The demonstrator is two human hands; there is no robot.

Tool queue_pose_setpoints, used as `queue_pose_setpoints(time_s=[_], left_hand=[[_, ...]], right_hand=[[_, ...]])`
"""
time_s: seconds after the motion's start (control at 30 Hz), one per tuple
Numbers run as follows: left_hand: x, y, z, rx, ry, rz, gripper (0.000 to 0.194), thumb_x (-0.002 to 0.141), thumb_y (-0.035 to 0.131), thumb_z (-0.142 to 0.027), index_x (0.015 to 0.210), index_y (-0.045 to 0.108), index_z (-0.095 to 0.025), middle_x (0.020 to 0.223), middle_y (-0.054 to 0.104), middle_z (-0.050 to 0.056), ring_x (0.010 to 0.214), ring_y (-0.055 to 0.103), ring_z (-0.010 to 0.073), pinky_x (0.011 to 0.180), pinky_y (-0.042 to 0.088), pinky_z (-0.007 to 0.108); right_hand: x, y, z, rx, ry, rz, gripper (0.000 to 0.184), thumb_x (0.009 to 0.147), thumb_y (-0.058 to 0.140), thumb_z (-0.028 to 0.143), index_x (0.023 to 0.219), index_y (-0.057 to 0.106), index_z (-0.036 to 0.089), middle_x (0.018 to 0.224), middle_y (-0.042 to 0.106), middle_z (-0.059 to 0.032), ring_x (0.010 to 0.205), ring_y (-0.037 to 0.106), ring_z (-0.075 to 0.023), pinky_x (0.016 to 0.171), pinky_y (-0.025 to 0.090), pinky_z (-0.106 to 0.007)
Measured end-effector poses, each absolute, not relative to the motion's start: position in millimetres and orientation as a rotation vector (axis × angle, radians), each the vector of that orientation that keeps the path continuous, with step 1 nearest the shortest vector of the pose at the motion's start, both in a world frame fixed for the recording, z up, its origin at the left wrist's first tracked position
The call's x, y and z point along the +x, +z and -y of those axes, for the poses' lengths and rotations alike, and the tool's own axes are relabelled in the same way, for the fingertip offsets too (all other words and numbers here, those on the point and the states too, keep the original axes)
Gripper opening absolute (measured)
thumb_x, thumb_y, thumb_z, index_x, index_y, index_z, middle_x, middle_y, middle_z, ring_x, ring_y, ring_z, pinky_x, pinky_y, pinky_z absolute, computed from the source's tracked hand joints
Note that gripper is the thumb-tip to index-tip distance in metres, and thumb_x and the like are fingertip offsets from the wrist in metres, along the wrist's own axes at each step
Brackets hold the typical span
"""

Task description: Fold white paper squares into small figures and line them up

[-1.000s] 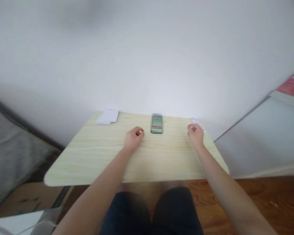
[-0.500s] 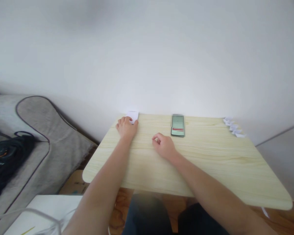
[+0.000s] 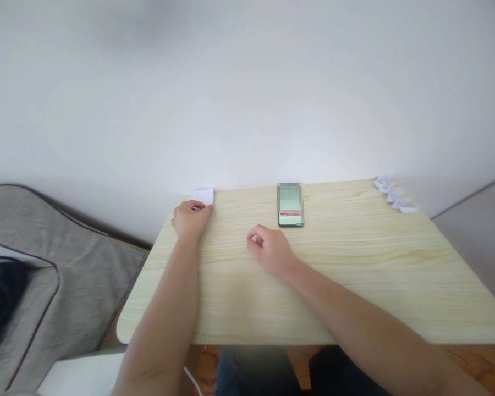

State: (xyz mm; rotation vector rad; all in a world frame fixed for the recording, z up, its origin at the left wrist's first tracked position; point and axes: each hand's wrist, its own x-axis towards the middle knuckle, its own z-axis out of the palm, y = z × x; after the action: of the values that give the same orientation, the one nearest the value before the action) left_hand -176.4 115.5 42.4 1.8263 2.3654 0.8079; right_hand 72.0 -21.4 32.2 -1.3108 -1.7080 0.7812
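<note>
At the back left of the table, my left hand [image 3: 190, 220] rests over some small white sheets of paper [image 3: 204, 196]. Its thumb and fingers are curled together at the near edge of the paper, and the fingertips are partly hidden. My right hand [image 3: 270, 247] lies on its side near the middle of the table, loosely curled with thumb and forefinger together. Nothing shows inside it. Just beyond it lies a phone [image 3: 291, 206] with a lit, blurred screen.
The pale wooden table [image 3: 355, 264] stands against a white wall [image 3: 247, 99]. Several folded white paper pieces [image 3: 395, 195] lie in a row at its back right corner. On the left are a grey sofa [image 3: 91, 275] and a white surface [image 3: 82, 374].
My left hand's spread fingers have drawn in at the paper's near edge. My right hand stays curled in nearly the same place. The view has shifted slightly.
</note>
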Motion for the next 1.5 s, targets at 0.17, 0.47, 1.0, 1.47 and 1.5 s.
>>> queue_pose_setpoints(time_s=[0.17, 0.47, 1.0, 1.47, 1.5], left_hand=[[-184, 46, -113, 1.864, 0.746, -2.286, 0.041, 0.07, 0.074, -0.059, 0.095, 0.076, -0.026, 0.109, 0.074, 0.008, 0.098, 0.064, 0.03, 0.085, 0.047, 0.04], [-186, 45, -110, 1.859, 0.765, -2.339, 0.039, 0.085, 0.059, -0.053, 0.098, 0.077, -0.021, 0.106, 0.077, 0.012, 0.098, 0.067, 0.0325, 0.082, 0.048, 0.041], [-194, 45, -109, 1.929, 0.722, -2.355, 0.04, 0.085, 0.061, -0.051, 0.112, 0.078, -0.027, 0.11, 0.078, 0.011, 0.103, 0.068, 0.0369, 0.086, 0.049, 0.047], [-187, 65, -96, 1.981, 1.352, -2.396, 0.033, 0.095, 0.049, -0.036, 0.11, 0.074, -0.018, 0.116, 0.074, 0.014, 0.117, 0.06, 0.031, 0.103, 0.039, 0.043], [-186, 67, -93, 2.0, 1.466, -2.347, 0.03, 0.094, 0.052, -0.034, 0.106, 0.074, -0.018, 0.114, 0.074, 0.013, 0.115, 0.06, 0.031, 0.103, 0.038, 0.044]], right_hand=[[71, 32, 21, -1.32, 0.797, 1.69, 0.01, 0.088, 0.061, 0.025, 0.092, 0.07, 0.026, 0.064, 0.066, 0.0047, 0.059, 0.059, -0.013, 0.06, 0.039, -0.025], [70, 30, 21, -1.318, 0.8, 1.666, 0.009, 0.086, 0.063, 0.024, 0.09, 0.071, 0.025, 0.062, 0.064, 0.005, 0.058, 0.058, -0.0129, 0.061, 0.04, -0.025], [69, 31, 21, -1.3, 0.833, 1.645, 0.009, 0.086, 0.062, 0.024, 0.091, 0.071, 0.025, 0.062, 0.063, 0.0053, 0.056, 0.058, -0.0124, 0.059, 0.039, -0.025], [46, 37, -4, -1.227, 1.153, 1.356, 0.006, 0.08, 0.072, 0.029, 0.084, 0.07, 0.024, 0.063, 0.064, 0.0043, 0.059, 0.057, -0.0127, 0.059, 0.039, -0.026], [36, 40, -16, -1.192, 1.225, 1.329, 0.012, 0.079, 0.074, 0.035, 0.083, 0.068, 0.024, 0.063, 0.064, 0.004, 0.058, 0.058, -0.0129, 0.058, 0.04, -0.025]])
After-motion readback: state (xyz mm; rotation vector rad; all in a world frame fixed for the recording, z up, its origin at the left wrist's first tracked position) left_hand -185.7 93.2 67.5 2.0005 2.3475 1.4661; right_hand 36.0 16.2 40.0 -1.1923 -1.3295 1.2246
